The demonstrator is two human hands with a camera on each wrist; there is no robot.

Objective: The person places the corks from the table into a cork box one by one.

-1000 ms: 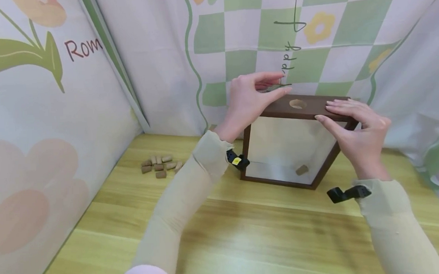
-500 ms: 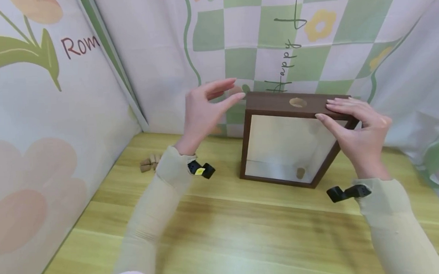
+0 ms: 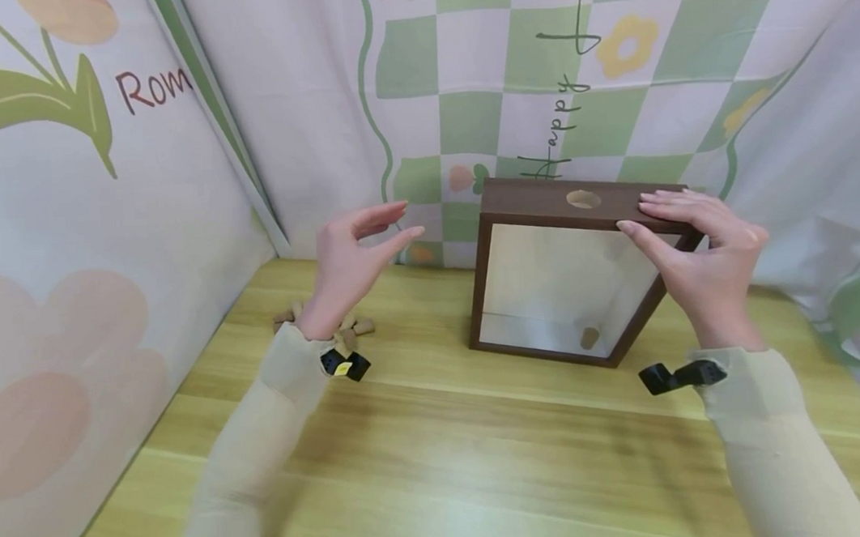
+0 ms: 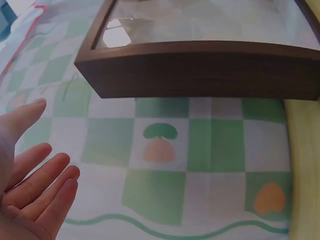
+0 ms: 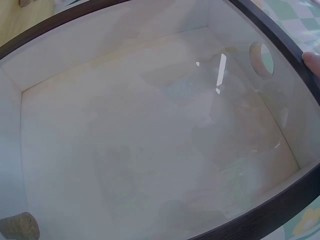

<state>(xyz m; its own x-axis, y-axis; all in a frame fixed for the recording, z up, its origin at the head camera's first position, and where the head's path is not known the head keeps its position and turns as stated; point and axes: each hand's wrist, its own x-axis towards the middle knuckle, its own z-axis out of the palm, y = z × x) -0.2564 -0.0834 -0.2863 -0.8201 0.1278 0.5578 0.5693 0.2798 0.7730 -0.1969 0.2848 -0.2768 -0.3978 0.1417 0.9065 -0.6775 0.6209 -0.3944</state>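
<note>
The left hand (image 3: 348, 261), fingers parted, hovers at nine o'clock before loose corks (image 3: 363, 326) on the bench (image 3: 440, 454). At three, the right hand (image 3: 706, 246) rests straight fingers atop the upright box (image 3: 562, 282), one cork (image 3: 589, 339) inside near its six o'clock.

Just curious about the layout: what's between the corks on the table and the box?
In the head view, only bare tabletop lies between the corks and the box.

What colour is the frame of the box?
Dark brown; the box's frame shows best in the head view.
</note>
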